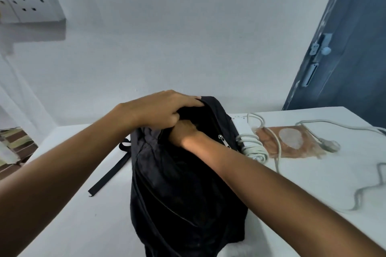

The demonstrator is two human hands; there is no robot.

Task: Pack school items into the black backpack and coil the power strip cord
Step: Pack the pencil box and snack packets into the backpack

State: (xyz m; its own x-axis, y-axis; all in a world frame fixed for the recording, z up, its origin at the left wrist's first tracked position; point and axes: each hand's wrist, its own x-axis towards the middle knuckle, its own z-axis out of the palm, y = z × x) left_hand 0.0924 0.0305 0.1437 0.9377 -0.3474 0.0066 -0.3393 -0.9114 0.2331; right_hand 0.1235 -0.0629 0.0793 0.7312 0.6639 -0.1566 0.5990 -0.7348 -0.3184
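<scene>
The black backpack (179, 183) stands upright in the middle of the white table (313, 190), its top zip open. My left hand (158, 108) grips the far rim of the opening and holds it apart. My right hand (183, 131) reaches down inside the bag; its fingers are hidden in the dark interior, so what it holds is not visible. The white power strip (243, 127) lies just right of the bag with part of its grey cord (255, 149) bundled beside it. The rest of the cord trails right to the plug (330, 145).
A brown mat with a pale round patch (292, 142) lies under the cord at the right. A loose backpack strap (110, 175) stretches left on the table. A wall socket (29, 0) sits at upper left, a dark blue door (344, 48) at right.
</scene>
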